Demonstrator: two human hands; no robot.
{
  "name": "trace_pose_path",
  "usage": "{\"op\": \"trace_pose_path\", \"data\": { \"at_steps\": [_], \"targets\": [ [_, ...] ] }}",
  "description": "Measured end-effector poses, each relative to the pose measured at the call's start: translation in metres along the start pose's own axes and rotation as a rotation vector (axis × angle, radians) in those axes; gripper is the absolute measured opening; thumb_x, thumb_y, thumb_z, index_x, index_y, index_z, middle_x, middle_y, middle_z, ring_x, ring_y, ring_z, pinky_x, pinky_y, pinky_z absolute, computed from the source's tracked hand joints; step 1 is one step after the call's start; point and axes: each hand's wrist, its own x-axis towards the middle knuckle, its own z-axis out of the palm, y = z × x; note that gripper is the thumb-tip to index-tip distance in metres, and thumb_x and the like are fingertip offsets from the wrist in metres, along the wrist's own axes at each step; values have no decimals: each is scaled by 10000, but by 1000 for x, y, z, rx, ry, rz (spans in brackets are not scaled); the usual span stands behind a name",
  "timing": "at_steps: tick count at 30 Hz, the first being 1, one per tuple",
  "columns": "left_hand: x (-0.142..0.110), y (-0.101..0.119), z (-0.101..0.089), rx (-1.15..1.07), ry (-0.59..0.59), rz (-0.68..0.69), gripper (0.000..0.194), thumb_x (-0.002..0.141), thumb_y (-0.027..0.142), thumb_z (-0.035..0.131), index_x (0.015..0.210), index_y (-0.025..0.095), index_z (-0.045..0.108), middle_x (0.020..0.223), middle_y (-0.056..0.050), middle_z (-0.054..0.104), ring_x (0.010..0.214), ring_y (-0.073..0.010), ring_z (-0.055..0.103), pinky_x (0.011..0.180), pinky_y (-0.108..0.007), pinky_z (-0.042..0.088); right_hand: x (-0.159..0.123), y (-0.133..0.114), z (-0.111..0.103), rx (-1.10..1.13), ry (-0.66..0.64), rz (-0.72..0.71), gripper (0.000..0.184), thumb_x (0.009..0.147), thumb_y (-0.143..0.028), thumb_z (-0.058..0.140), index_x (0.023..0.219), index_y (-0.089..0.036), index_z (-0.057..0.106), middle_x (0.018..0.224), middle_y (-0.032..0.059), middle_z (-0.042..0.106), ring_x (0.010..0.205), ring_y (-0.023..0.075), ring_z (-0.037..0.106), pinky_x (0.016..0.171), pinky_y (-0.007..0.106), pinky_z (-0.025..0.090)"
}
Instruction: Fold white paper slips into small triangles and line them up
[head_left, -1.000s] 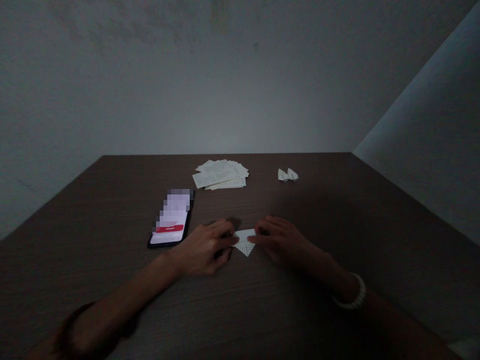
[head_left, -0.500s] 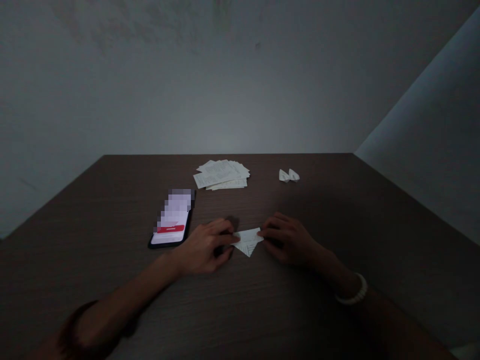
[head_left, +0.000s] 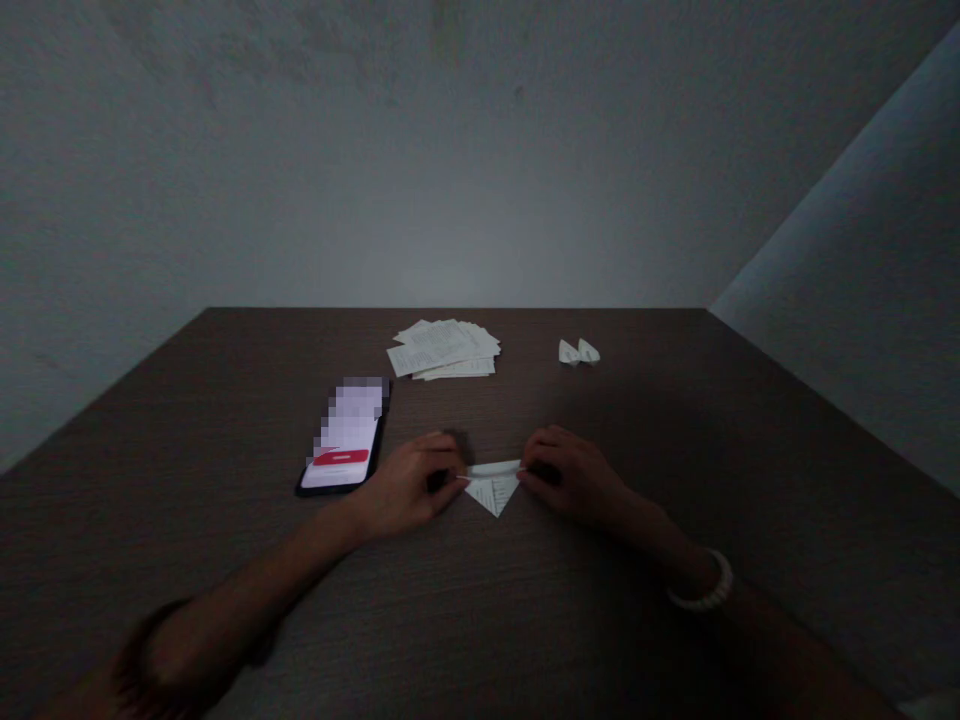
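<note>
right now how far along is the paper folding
The winged paper piece at the back right already looks folded. In hand is a partly folded sheet, its ends held by the left hand and right hand. The fanned pile of slips looks flat and unfolded, so probably that is left.

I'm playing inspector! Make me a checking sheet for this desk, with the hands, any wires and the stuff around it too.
Surface: dark wood-look table, dim light
Paper in work: folded paper, point toward the wearer
Other things: loose pile of printed papers; small bow-shaped paper to its right; phone, screen lit, partly blurred
Left hand: pinches the folded paper's left end
Right hand: pinches its right end
Cables: nothing seen
Surroundings: pale, stained wall behind
</note>
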Motion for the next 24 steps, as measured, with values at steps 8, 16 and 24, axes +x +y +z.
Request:
{"op": "trace_pose_path", "data": {
  "at_steps": [8, 16, 24],
  "targets": [
    [4, 1, -5, -16, -58, -49, 161, 888, 209, 517, 795, 140, 629, 834, -58, 570, 790, -180, 548, 713, -320, 444, 3, -2, -4, -43, -82, 14, 57, 883, -213, 563, 884, -167, 598, 937, 59, 623, 873, 181, 549, 778, 301, 445],
    [5, 4, -6, -8, -45, -58, 158, 873, 209, 528, 775, 139, 629, 815, -58, 573, 800, -186, 551, 704, -313, 442, -1, -2, -12, -177, 10, -88, 104, 861, -181, 540, 886, -170, 641, 904, 66, 644, 851, 181, 569, 749, 290, 443],
    [5, 4, -6, -12, -55, -60, 133, 871, 181, 531, 776, 145, 616, 829, -50, 565, 801, -175, 550, 708, -305, 441, -10, -6, -18, -224, -75, -228, 196, 870, -244, 532, 979, -212, 692, 808, 31, 657, 639, 128, 554, 579, 260, 362]
  ]
}}
